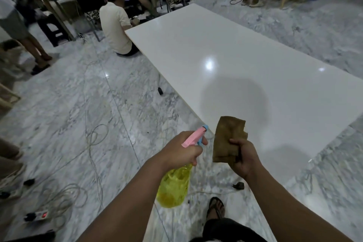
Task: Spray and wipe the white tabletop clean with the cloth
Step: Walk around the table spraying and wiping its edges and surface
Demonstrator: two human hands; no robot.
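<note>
Indoor hall, marble floor (82,104); trailing cables (94,139); seated person (115,27)

Glossy white rectangular bench (245,61) sits bare, a yellow see-through spray bottle with pink-blue trigger head (173,184) tilted near its corner, beside a folded brown cloth (225,139) held up.

A: Tabletop (245,61)?
B: White, smooth, glossy; reflects lamps.
A: Bottle (173,186)?
B: Translucent yellow plastic; head pink and blue plastic.
A: Cloth (225,139)?
B: Brown fabric, matt, creased.
A: Floor (78,114)?
B: Polished grey-veined marble, shiny.
</note>
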